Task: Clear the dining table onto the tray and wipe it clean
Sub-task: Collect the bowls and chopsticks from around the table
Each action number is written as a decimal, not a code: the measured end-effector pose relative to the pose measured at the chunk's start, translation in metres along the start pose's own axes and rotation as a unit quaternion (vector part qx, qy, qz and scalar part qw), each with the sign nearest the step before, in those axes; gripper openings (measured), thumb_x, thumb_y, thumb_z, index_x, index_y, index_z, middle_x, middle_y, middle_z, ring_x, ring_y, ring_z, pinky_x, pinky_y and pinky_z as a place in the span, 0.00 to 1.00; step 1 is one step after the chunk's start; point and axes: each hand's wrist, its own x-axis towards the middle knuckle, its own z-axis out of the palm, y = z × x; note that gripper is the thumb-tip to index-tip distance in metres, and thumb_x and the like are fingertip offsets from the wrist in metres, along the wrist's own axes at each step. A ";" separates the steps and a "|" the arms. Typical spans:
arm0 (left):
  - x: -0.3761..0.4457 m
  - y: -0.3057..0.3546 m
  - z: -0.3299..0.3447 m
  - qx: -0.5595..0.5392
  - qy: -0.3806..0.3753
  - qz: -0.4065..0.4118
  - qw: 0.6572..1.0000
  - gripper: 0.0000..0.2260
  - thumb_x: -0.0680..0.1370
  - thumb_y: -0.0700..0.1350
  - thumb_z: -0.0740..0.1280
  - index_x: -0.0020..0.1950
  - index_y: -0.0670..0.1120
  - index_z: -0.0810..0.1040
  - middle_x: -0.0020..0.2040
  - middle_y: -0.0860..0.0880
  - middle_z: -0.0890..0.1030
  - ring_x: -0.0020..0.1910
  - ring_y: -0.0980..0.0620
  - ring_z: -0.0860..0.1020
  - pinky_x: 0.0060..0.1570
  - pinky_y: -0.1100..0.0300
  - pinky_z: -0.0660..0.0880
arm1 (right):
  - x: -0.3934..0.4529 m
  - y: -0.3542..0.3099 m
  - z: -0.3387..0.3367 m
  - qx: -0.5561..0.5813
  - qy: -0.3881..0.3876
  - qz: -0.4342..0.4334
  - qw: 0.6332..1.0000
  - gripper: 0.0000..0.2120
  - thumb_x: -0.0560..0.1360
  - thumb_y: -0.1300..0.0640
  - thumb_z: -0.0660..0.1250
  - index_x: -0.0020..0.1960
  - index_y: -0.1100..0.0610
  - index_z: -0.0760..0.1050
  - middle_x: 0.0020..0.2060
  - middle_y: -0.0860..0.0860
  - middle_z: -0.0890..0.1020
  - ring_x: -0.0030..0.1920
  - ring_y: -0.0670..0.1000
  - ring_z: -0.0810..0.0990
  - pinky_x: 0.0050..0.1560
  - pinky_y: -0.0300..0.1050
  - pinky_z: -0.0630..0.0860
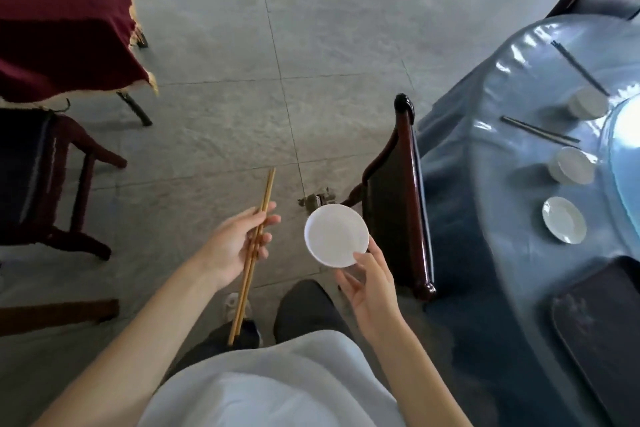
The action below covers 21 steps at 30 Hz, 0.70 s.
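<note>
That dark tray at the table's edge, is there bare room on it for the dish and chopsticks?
Yes: the tray looks bare across the part in view. Between it and the small plate lies open tablecloth. Farther along it is crowded: two bowls and dark chopsticks.

soft daylight, glare on tablecloth (512, 135), edges blurred, perhaps warped.

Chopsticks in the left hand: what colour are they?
Light tan, like bamboo or wood, unlike the dark pairs on the table. The chopsticks show clearly in the head view, held in the left hand.
</note>
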 end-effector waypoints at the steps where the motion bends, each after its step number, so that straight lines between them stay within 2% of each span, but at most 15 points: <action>1: 0.006 0.012 -0.001 0.012 -0.011 -0.007 1.000 0.12 0.83 0.43 0.63 0.64 0.47 0.81 0.48 0.50 0.83 0.35 0.56 0.77 0.30 0.62 0.75 | 0.001 -0.002 0.009 0.023 0.013 -0.002 1.000 0.18 0.81 0.61 0.67 0.67 0.44 0.78 0.62 0.53 0.80 0.52 0.57 0.87 0.46 0.46 0.85; 4: 0.030 0.049 -0.002 0.037 -0.041 -0.024 0.998 0.12 0.83 0.43 0.62 0.63 0.48 0.81 0.47 0.50 0.83 0.36 0.55 0.76 0.30 0.63 0.73 | 0.010 -0.012 0.034 0.071 0.048 -0.012 0.996 0.18 0.81 0.61 0.67 0.67 0.46 0.78 0.62 0.53 0.81 0.57 0.58 0.84 0.43 0.45 0.85; 7: 0.068 0.082 0.002 0.053 -0.068 -0.050 0.995 0.11 0.84 0.44 0.62 0.62 0.47 0.82 0.45 0.50 0.82 0.34 0.56 0.74 0.27 0.65 0.70 | 0.032 -0.023 0.053 0.078 0.071 -0.025 0.994 0.18 0.81 0.60 0.67 0.67 0.43 0.79 0.64 0.53 0.81 0.59 0.57 0.84 0.49 0.46 0.84; 11: 0.127 0.125 0.018 0.073 -0.097 -0.074 0.990 0.12 0.84 0.45 0.62 0.63 0.48 0.81 0.42 0.50 0.80 0.32 0.56 0.71 0.25 0.66 0.67 | 0.073 -0.048 0.085 0.105 0.087 -0.026 0.990 0.19 0.81 0.59 0.67 0.69 0.43 0.78 0.64 0.52 0.81 0.59 0.56 0.84 0.50 0.46 0.84; 16: 0.211 0.198 0.052 0.152 -0.126 -0.062 0.978 0.12 0.84 0.48 0.62 0.64 0.54 0.81 0.38 0.52 0.79 0.30 0.56 0.71 0.27 0.64 0.66 | 0.151 -0.102 0.135 0.130 0.085 -0.031 0.987 0.19 0.81 0.61 0.65 0.68 0.44 0.78 0.62 0.53 0.82 0.58 0.56 0.85 0.50 0.46 0.84; 21: 0.284 0.274 0.096 0.208 -0.144 -0.065 0.965 0.12 0.84 0.50 0.62 0.64 0.54 0.80 0.36 0.53 0.78 0.29 0.57 0.71 0.25 0.65 0.66 | 0.215 -0.174 0.181 0.170 0.089 -0.032 0.981 0.20 0.80 0.62 0.65 0.68 0.44 0.78 0.63 0.55 0.83 0.55 0.57 0.86 0.49 0.45 0.83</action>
